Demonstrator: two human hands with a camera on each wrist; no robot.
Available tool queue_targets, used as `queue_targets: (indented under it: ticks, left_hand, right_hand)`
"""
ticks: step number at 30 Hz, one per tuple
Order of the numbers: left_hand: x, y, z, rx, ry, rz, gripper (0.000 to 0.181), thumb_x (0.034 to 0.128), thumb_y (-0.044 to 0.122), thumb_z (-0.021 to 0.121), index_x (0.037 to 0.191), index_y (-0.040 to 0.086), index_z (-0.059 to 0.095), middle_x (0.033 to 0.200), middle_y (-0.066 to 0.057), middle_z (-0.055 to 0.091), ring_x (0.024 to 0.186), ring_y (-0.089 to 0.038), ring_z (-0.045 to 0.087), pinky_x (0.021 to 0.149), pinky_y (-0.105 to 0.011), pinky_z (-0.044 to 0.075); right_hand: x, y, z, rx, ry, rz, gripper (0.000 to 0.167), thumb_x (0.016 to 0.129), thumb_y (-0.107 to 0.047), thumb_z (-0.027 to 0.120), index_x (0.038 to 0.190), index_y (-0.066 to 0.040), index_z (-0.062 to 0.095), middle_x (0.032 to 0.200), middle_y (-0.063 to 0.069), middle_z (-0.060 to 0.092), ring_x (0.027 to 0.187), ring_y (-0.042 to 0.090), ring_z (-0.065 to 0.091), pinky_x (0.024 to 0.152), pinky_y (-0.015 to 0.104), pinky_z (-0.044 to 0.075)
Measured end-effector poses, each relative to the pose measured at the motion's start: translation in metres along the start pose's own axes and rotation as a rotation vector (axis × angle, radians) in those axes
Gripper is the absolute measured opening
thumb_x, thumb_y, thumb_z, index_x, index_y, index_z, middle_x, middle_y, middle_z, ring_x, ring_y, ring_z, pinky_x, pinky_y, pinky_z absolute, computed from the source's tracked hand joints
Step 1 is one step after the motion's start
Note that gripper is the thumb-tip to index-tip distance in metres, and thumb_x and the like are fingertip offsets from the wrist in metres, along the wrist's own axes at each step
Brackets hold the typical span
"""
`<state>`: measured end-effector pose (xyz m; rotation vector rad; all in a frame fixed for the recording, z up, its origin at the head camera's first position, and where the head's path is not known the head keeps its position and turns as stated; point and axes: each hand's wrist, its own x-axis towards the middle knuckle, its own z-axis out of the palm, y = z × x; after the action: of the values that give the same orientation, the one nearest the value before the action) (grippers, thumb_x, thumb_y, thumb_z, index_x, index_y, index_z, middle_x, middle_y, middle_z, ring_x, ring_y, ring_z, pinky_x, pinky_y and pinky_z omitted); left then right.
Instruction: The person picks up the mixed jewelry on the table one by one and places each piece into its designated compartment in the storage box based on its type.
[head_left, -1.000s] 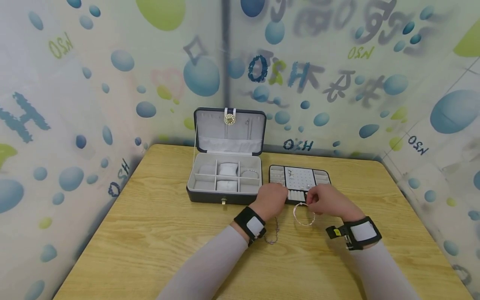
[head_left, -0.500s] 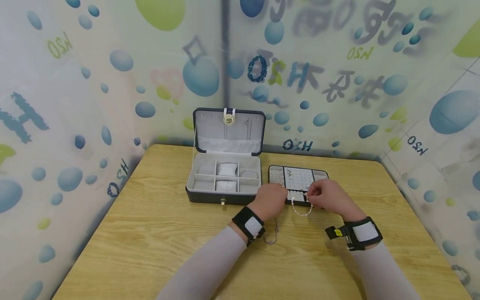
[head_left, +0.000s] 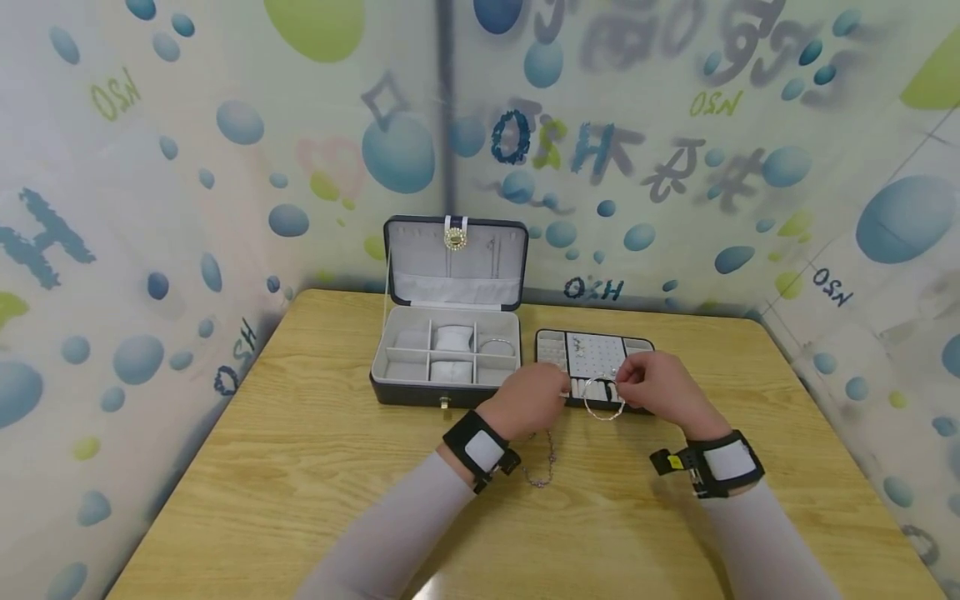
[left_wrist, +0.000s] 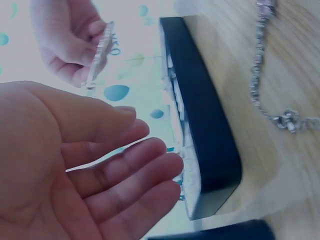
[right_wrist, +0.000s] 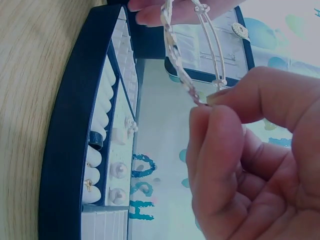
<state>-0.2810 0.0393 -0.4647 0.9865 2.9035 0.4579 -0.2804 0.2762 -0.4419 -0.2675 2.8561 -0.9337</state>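
My right hand (head_left: 663,390) pinches a silver bangle (right_wrist: 176,54) between thumb and fingers, holding it up over the front edge of a small jewelry tray (head_left: 597,354). My left hand (head_left: 527,402) is at the tray's front left corner. In the left wrist view its fingers (left_wrist: 135,172) are relaxed and loosely bent, with nothing in them. A silver chain bracelet (left_wrist: 257,70) with a pink stone lies on the table below the left hand. Ring rolls (right_wrist: 100,115) along the tray's front hold a dark ring (right_wrist: 96,140) and small gold-coloured rings; the tray's pegboard carries earrings.
An open dark jewelry box (head_left: 412,396) stands left of the tray, its lid (head_left: 420,258) leaning back with necklaces hung inside. White cushions (head_left: 453,339) and another bangle (head_left: 497,342) sit in its compartments. Patterned walls close in the wooden table (head_left: 300,467) at the back and sides.
The bangle has risen and turned, from hanging below the tray edge to standing in front of the ring rolls. My left hand has shifted slightly left. The chain bracelet has stayed put.
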Motion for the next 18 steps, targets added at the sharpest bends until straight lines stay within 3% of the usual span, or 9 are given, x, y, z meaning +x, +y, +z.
queue_targets:
  ticks: [7, 10, 13, 18]
  left_hand:
    - [-0.002, 0.004, -0.011, -0.092, 0.016, -0.013, 0.027, 0.1067, 0.015, 0.058, 0.124, 0.011, 0.078, 0.124, -0.002, 0.078, 0.114, -0.016, 0.073, 0.098, -0.031, 0.058]
    - [-0.001, 0.005, -0.009, -0.119, 0.077, -0.031, 0.031, 0.1064, 0.012, 0.053, 0.126, 0.008, 0.076, 0.125, -0.004, 0.078, 0.114, -0.016, 0.073, 0.099, -0.032, 0.058]
    - [0.000, 0.006, -0.007, -0.220, 0.140, -0.059, 0.032, 0.1060, 0.013, 0.053, 0.130, 0.005, 0.073, 0.123, -0.006, 0.077, 0.104, -0.016, 0.072, 0.094, -0.032, 0.059]
    - [-0.001, 0.004, -0.006, -0.394, 0.197, -0.109, 0.033, 0.1043, 0.019, 0.058, 0.133, 0.007, 0.070, 0.123, -0.006, 0.076, 0.101, -0.013, 0.072, 0.089, -0.029, 0.059]
  right_hand:
    - [0.000, -0.002, 0.004, 0.015, 0.040, 0.011, 0.004, 0.091, -0.010, 0.072, 0.090, -0.007, 0.072, 0.078, 0.006, 0.067, 0.068, 0.019, 0.063, 0.064, 0.032, 0.053]
    - [-0.001, -0.005, 0.006, 0.025, 0.080, 0.007, 0.005, 0.090, -0.010, 0.072, 0.090, -0.005, 0.072, 0.078, 0.007, 0.068, 0.067, 0.019, 0.063, 0.063, 0.032, 0.052]
    - [-0.001, -0.008, 0.009, 0.045, 0.108, 0.010, 0.006, 0.090, -0.010, 0.072, 0.092, -0.003, 0.073, 0.079, 0.008, 0.070, 0.068, 0.019, 0.064, 0.064, 0.032, 0.053]
    - [-0.001, -0.012, 0.012, 0.075, 0.123, 0.030, 0.008, 0.091, -0.011, 0.073, 0.094, -0.003, 0.073, 0.081, 0.009, 0.070, 0.070, 0.020, 0.063, 0.065, 0.032, 0.053]
